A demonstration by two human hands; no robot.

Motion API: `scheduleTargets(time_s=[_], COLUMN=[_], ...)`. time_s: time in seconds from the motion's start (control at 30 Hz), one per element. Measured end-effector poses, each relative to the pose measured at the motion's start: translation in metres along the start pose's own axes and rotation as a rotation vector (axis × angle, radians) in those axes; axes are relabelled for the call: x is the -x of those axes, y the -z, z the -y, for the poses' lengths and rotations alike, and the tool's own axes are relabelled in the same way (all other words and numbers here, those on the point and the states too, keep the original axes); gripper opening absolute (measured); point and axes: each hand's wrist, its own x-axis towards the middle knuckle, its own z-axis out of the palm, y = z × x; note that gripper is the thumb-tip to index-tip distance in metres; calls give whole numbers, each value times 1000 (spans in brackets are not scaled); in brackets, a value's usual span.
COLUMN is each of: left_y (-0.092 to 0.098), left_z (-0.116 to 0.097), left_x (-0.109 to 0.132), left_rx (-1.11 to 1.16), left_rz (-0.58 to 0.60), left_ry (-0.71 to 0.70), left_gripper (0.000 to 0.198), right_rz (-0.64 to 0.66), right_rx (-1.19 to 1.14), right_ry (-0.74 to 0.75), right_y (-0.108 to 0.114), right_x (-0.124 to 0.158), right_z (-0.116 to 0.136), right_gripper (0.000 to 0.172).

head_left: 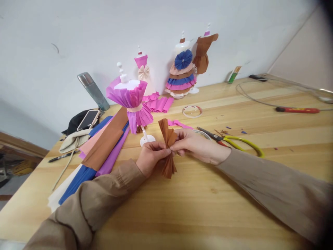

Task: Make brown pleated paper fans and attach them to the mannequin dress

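A pleated piece of brown crepe paper (169, 166) is pinched at its middle, its folds fanning out above and below. My left hand (152, 155) grips it from the left with thumb and fingers together. From the right, my right hand (194, 144) pinches the same middle; both thumbs nearly meet there. Just behind stands a small white dress form (127, 83) wrapped in purple and pink crepe paper (136, 100), with a pale band at the waist. Yellow-handled scissors (241, 141) lie to the right of my right hand, partly behind the forearm.
Brown, blue, pink and purple crepe sheets (104, 147) lie left, near a phone (88, 119), a pen (62, 156) and a metal flask (93, 91). Several dressed forms (182, 74) stand by the wall. Tape (191, 111), a glue stick (234, 74) and a red-handled tool (298, 110) lie right.
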Motion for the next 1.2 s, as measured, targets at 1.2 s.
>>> scheduleTargets(time_s=[1.2], left_y=[-9], left_z=[-7], left_x=[1], left_rx=[173], left_rz=[-88], left_ry=[40], left_gripper=[15], right_rz=[-48], right_rx=[77], right_ry=[256], right_y=[-1], right_x=[-5], right_z=[-18], right_gripper=[38])
